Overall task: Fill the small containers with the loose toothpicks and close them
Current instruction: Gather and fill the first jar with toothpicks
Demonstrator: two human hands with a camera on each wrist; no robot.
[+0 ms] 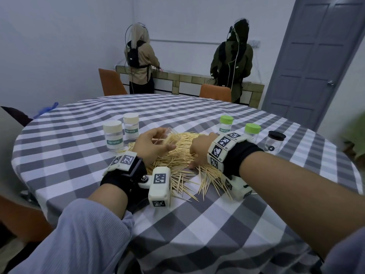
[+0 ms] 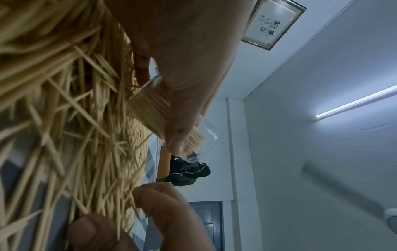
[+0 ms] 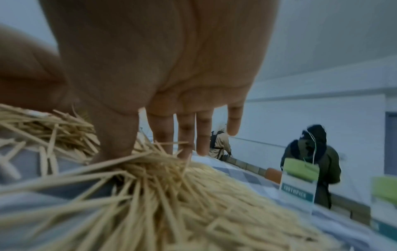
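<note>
A big pile of loose toothpicks [image 1: 181,159] [image 2: 75,118] [image 3: 182,195] lies on the checked tablecloth. My left hand [image 1: 156,143] [image 2: 182,68] grips a small clear container [image 1: 171,135] [image 2: 154,112], lidless and tilted over the pile, with a bundle of toothpicks inside. My right hand [image 1: 197,151] [image 3: 161,68] rests on the pile's right side. Its fingers point straight down into the toothpicks and the thumb is spread apart. The right hand's thumb and forefinger [image 2: 150,212] also show in the left wrist view, against the pile.
Behind the pile stand two beige-lidded containers [image 1: 113,135] [image 1: 131,125], two green-lidded ones [image 1: 225,125] [image 1: 251,132] and a black-lidded clear jar [image 1: 275,142]. The round table [image 1: 217,224] has orange chairs around it. Two people stand at a counter by the far wall.
</note>
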